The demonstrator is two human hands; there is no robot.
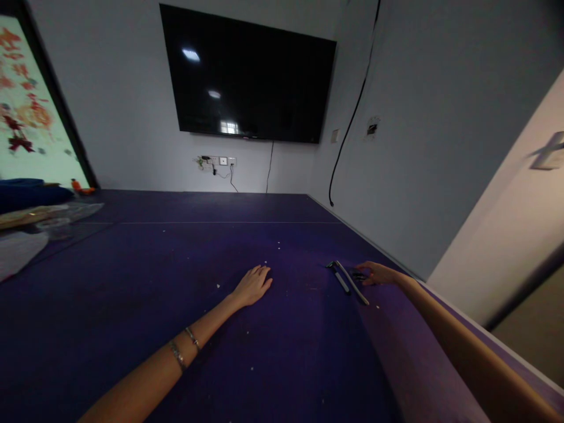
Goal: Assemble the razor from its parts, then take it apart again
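A small dark object is at the fingertips of your right hand, toward the right of the purple tabletop; I cannot tell whether you grip it. Just to its left lie a curved strip and a straight tool. Your left hand, well apart, rests palm down, fingers loosely spread and free, near white bits.

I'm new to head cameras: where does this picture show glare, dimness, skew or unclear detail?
In the head view: bright reflections on the glossy black television, whose outline looks skewed; the dark purple flat surface is dim, paler toward lower right; the small dark object at the bare right hand is too murky to identify.
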